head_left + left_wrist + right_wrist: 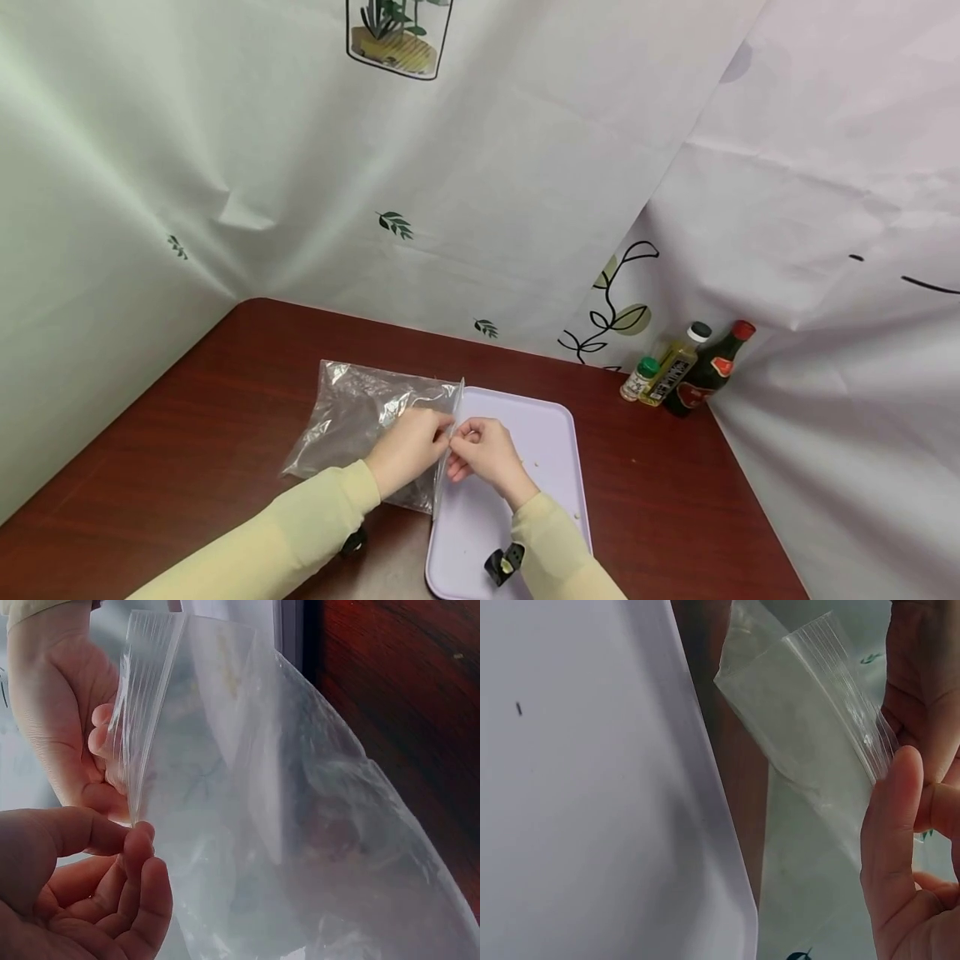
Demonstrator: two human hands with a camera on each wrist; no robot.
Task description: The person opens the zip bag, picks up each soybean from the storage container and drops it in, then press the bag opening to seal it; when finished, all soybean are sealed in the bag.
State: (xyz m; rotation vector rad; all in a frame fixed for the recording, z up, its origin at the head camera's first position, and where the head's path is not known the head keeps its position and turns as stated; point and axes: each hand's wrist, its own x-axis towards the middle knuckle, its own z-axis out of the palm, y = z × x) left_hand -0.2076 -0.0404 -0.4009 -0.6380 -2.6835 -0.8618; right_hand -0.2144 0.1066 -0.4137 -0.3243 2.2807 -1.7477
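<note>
A clear zip-lock bag (352,408) is held up by its ribbed zip edge, its body spreading to the left over the table. My left hand (411,446) pinches that edge between thumb and fingers; close up, the left hand (90,892) shows its fingers curled at the strip. Meeting it from the other side, my right hand (486,454) pinches the same edge with thumb and forefinger, its other fingers loosely bent. The zip strip (847,705) runs up from the fingertips in the right wrist view. Whether the bag's mouth is parted I cannot tell.
A pale lilac tray (517,408) lies below the right hand, with a few small crumbs on it. At the back right of the dark red table (225,400) stand a green-capped shaker (639,380), an oil bottle (673,371) and a dark red-capped bottle (708,375). White cloth hangs behind.
</note>
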